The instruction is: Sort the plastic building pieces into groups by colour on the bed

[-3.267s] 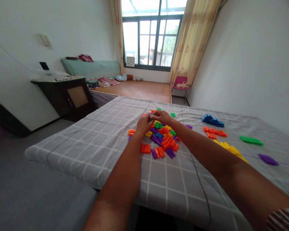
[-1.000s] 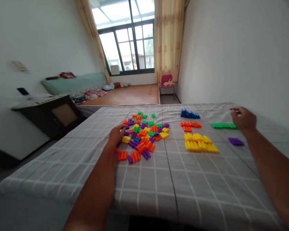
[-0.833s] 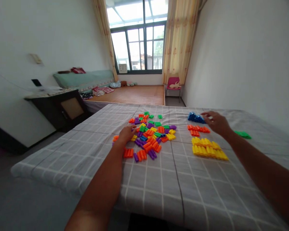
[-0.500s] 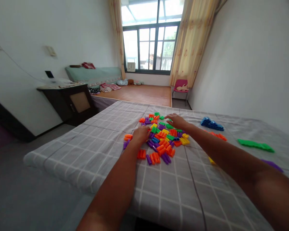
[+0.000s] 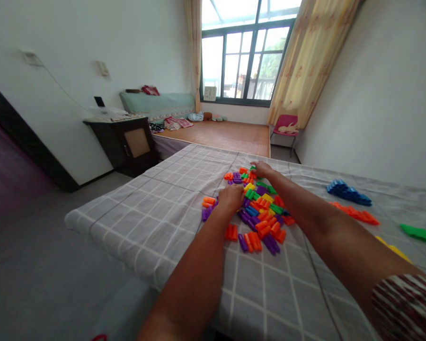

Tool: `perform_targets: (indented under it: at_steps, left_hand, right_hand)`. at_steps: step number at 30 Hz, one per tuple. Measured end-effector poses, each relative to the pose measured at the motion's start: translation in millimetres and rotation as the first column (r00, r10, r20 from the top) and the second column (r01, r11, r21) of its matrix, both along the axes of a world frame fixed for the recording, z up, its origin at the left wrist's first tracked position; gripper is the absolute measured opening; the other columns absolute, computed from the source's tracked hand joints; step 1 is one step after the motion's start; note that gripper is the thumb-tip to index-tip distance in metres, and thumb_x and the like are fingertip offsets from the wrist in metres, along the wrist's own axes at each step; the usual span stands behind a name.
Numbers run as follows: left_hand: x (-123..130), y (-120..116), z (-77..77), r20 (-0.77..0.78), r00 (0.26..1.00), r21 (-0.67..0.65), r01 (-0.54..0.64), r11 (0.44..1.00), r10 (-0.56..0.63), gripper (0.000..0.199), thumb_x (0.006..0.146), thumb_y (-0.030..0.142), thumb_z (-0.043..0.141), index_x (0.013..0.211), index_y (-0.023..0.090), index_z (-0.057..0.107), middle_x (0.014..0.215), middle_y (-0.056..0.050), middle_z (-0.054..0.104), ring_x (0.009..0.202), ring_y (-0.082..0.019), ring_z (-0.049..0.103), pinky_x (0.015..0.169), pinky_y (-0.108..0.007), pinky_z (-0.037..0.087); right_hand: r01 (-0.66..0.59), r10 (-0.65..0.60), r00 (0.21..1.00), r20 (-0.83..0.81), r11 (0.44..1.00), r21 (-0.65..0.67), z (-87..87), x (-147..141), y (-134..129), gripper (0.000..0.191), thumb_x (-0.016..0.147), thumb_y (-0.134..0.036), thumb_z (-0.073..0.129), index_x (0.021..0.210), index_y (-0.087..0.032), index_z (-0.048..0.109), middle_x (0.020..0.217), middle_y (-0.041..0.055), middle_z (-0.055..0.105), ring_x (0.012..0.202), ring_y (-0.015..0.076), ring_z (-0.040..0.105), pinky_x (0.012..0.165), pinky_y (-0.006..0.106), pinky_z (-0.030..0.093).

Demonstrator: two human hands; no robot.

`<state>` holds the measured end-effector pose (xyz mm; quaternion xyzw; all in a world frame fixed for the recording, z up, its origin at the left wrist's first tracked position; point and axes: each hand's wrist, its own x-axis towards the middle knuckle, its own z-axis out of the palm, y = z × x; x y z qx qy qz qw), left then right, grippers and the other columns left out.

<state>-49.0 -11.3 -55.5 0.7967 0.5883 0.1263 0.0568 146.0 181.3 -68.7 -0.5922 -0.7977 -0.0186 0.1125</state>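
Note:
A loose heap of small tube-like plastic pieces (image 5: 264,222) in orange, purple, green, yellow and blue lies on a grey checked cloth (image 5: 156,208). At the heap's left side my left hand (image 5: 231,195) is closed, fingers curled down among the pieces; its fingertips are hidden, and I cannot make out what they hold. Beyond it, at the heap's far edge, my right hand (image 5: 263,169) pinches at a small green piece (image 5: 252,167) between thumb and finger. Orange pieces (image 5: 248,177) lie just below that hand.
Right of the heap are sorted groups: blue pieces (image 5: 348,192), an orange row (image 5: 355,213), a green strip (image 5: 421,233) and yellow pieces (image 5: 394,248). Behind stand a bed (image 5: 230,135), a dark cabinet (image 5: 128,144) and a pink chair (image 5: 286,124).
The view has swung left, so everything sits further right. My right hand has moved to the heap's far edge, onto a green piece. My left hand stays at the heap's left side.

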Motion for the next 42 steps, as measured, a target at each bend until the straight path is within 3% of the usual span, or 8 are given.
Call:
perform_targets:
  at_steps: [8,13,19,24,29,33,37,42]
  left_hand:
    - [0.9,2.1,-3.2,-0.006,1.0,0.033,0.017,0.999,-0.017,0.036,0.093,0.036,0.039,0.114,0.025,0.066,0.111,-0.011,0.067,0.1,-0.023,0.063,0.082,-0.033,0.048]
    - [2.6,1.2,-0.6,-0.021,1.0,0.036,0.013,0.999,-0.013,0.035,0.091,0.032,0.041,0.116,0.026,0.065,0.114,-0.01,0.067,0.101,-0.022,0.063,0.083,-0.031,0.048]
    - [-0.8,0.1,-1.1,-0.018,0.999,0.048,0.034,0.998,-0.033,0.034,0.09,0.032,0.043,0.115,0.028,0.065,0.116,-0.008,0.067,0.102,-0.021,0.063,0.082,-0.029,0.047]
    - [-4.8,2.7,-7.3,-0.017,0.999,0.068,0.049,0.996,-0.048,0.034,0.09,0.034,0.044,0.115,0.028,0.066,0.114,-0.008,0.068,0.101,-0.022,0.063,0.081,-0.029,0.047]
    - [-6.0,6.2,-8.7,0.003,0.999,0.066,0.053,0.996,-0.054,0.035,0.089,0.036,0.046,0.118,0.029,0.064,0.117,-0.006,0.067,0.104,-0.021,0.062,0.084,-0.028,0.046]
    - [-8.1,11.3,-9.1,0.023,0.996,0.068,0.083,0.994,-0.085,0.035,0.088,0.035,0.048,0.117,0.027,0.066,0.116,-0.006,0.068,0.104,-0.021,0.062,0.086,-0.028,0.046]
    - [-10.2,19.9,-10.1,-0.009,0.992,0.061,0.124,0.99,-0.124,0.037,0.088,0.039,0.045,0.117,0.026,0.065,0.111,-0.007,0.07,0.1,-0.023,0.064,0.082,-0.029,0.047]
    - [-10.1,23.4,-7.5,-0.059,0.991,0.03,0.122,0.992,-0.12,0.039,0.09,0.037,0.041,0.121,0.025,0.062,0.113,-0.007,0.069,0.101,-0.021,0.064,0.084,-0.028,0.047]
  right_hand:
    - [-0.193,0.203,0.929,-0.31,0.979,0.062,7.6,53.4,-63.4,0.033,0.073,-0.011,0.057,0.104,-0.018,0.064,0.101,0.0043,0.072,0.083,0.0164,0.068,0.075,0.026,0.051]
    - [-0.378,0.351,0.894,-0.278,0.924,-0.051,4.6,88.9,-122.7,0.046,0.064,0.001,0.047,0.1,-0.021,0.067,0.097,0.0006,0.072,0.092,0.0168,0.066,0.082,0.028,0.051]
    - [-0.291,0.276,0.927,-0.255,0.956,-0.024,15.5,93.9,-146.6,0.033,0.079,-0.014,0.054,0.108,-0.021,0.068,0.105,0.0044,0.072,0.093,0.0189,0.067,0.084,0.032,0.051]
    - [-0.261,0.257,0.958,-0.125,0.965,-0.013,14.3,81.2,-152.9,0.029,0.072,-0.022,0.07,0.102,-0.023,0.071,0.101,0.0046,0.073,0.093,0.0223,0.067,0.083,0.032,0.051]
    - [-0.213,0.207,0.943,-0.262,0.977,0.006,19.2,97.4,-163.7,0.039,0.071,-0.019,0.07,0.11,-0.022,0.067,0.11,0.0055,0.069,0.085,0.0184,0.067,0.076,0.029,0.053]
    - [-0.14,0.183,0.921,-0.344,0.979,0.148,30.8,148.7,-180.2,0.039,0.068,-0.013,0.064,0.106,-0.018,0.068,0.111,0.0091,0.066,0.09,0.0184,0.065,0.081,0.029,0.053]
    - [0.108,0.016,0.899,-0.437,0.96,0.258,38.8,237.4,-205.0,0.036,0.07,-0.017,0.061,0.105,-0.019,0.069,0.105,0.0077,0.067,0.097,0.0213,0.062,0.089,0.034,0.051]
    - [0.593,-0.374,0.725,-0.578,0.765,0.249,20.3,372.5,-248.8,0.036,0.069,-0.02,0.059,0.104,-0.017,0.066,0.106,0.0104,0.069,0.092,0.0229,0.065,0.085,0.037,0.052]
